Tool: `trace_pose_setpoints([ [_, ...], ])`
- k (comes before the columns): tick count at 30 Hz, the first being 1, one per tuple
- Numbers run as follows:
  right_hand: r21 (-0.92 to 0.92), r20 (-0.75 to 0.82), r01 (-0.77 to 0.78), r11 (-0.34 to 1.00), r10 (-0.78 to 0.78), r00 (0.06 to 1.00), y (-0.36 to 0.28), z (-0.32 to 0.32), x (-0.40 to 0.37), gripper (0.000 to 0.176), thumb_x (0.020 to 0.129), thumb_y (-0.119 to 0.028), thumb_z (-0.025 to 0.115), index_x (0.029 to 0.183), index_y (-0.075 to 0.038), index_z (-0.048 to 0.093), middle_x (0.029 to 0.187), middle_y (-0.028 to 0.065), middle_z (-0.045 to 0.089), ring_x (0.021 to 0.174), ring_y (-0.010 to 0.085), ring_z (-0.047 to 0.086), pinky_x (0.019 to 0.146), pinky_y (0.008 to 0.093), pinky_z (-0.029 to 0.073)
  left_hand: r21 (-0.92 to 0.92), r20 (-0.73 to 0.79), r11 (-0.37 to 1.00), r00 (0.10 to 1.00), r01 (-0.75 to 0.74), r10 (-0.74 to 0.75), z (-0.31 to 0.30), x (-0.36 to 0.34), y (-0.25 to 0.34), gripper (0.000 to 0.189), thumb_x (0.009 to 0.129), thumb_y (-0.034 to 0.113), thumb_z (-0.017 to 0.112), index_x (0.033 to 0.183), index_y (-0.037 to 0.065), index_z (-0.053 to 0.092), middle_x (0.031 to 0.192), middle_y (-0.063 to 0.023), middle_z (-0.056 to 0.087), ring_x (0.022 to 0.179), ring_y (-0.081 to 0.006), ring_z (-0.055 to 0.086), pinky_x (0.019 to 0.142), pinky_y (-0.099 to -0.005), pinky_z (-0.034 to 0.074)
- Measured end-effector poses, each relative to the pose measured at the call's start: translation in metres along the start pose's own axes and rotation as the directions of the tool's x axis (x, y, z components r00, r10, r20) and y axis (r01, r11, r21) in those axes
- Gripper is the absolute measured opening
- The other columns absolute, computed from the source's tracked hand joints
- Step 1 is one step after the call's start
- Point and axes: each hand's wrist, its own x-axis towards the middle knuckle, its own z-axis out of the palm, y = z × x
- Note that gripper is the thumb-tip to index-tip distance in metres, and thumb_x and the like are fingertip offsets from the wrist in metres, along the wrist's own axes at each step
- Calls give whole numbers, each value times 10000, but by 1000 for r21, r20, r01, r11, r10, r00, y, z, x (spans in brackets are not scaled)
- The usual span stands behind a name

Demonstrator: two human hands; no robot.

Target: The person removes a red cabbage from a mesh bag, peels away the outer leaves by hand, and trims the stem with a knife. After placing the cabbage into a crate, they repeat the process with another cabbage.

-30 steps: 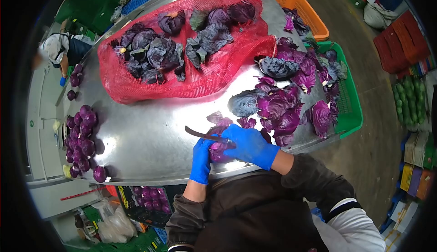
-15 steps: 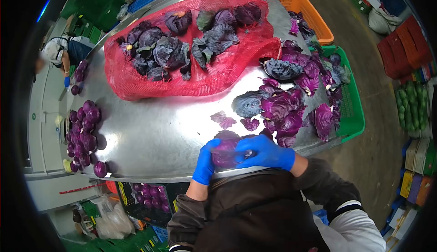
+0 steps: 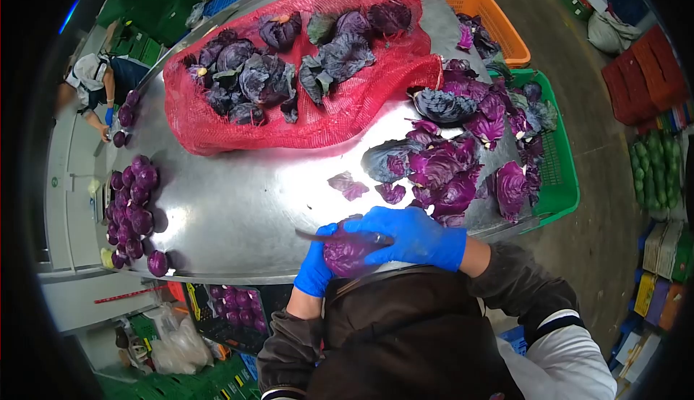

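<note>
At the table's near edge my left hand, in a blue glove, is closed around the left side of a red cabbage. My right hand, gloved the same way, grips a knife whose dark curved blade lies across the top of that cabbage, pointing left. The handle is hidden in the fingers, which also rest against the cabbage's right side. Just beyond the hands lie loose purple leaves, and to the right a heap of stripped leaves.
A red mesh sack with untrimmed cabbages spreads over the steel table. Trimmed cabbages are grouped at left. A green crate and an orange crate stand at right. A co-worker is at the far left.
My right hand has moved up over the cabbage, and the knife blade now crosses its top. Both hands and the cabbage shifted slightly left. The co-worker's hand reached toward a cabbage.
</note>
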Motion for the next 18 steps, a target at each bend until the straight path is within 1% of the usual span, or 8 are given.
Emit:
trace_pose_setpoints([
  [2,1,14,-20,1000,20,1000,5,6,0,535,760,-397,721,1207,-136,587,1082,70,598,922,262,620,797,373,497,-634,162,744,977,211,-139,4,4,11,527,947,364,416,1344,17,424,1318,-187,508,1191,-261,517,1035,-423,403],
  [3,18,2,0,1000,0,1000,13,10,0,478,758,-392,723,1135,-121,609,1038,71,612,887,267,623,780,375,495,-636,161,742,977,212,-141,5,6,22,527,947,364,416,1344,17,424,1318,-187,508,1191,-261,517,1035,-423,403],
  [5,37,-7,21,999,-21,1000,15,11,-2,427,756,-387,725,1063,-106,632,993,72,625,851,272,625,764,376,494,56,119,998,993,-6,0,8,9,45,498,849,340,501,1254,51,492,1257,-102,545,1161,-254,524,917,-382,427],
  [9,254,47,11,967,-24,999,13,2,-12,320,750,-304,751,939,-69,645,834,87,635,771,211,619,739,339,485,524,112,828,980,-199,165,23,9,49,485,814,343,550,1207,61,514,1171,-93,585,1051,-253,583,840,-377,438],
  [12,449,115,-99,888,52,992,11,-5,-18,263,757,-230,768,913,-49,657,798,53,624,742,140,581,703,307,471,175,-28,979,994,-100,106,36,9,49,499,769,364,607,1165,70,528,1082,-102,613,941,-260,620,787,-384,446],
  [14,535,157,-166,828,96,983,13,-8,-21,233,765,-196,773,897,-36,665,788,26,610,724,108,549,671,286,461,7,123,952,945,305,-304,39,7,53,513,910,298,423,1350,33,416,1319,-159,508,1201,-265,504,1048,-397,381],
  [15,530,169,-155,833,75,983,15,-9,-22,240,777,-187,765,934,-36,664,786,15,610,722,103,548,666,283,461,3,122,951,943,311,-309,41,7,54,513,910,298,423,1350,33,416,1319,-159,508,1201,-265,504,1048,-397,381],
  [18,680,229,-272,681,155,961,15,-16,-22,286,796,-175,750,1028,-39,652,823,11,621,737,102,561,680,285,471,-745,157,589,940,313,-302,47,9,59,594,867,327,484,1378,43,383,1354,-167,470,1224,-289,484,1076,-427,345],
])
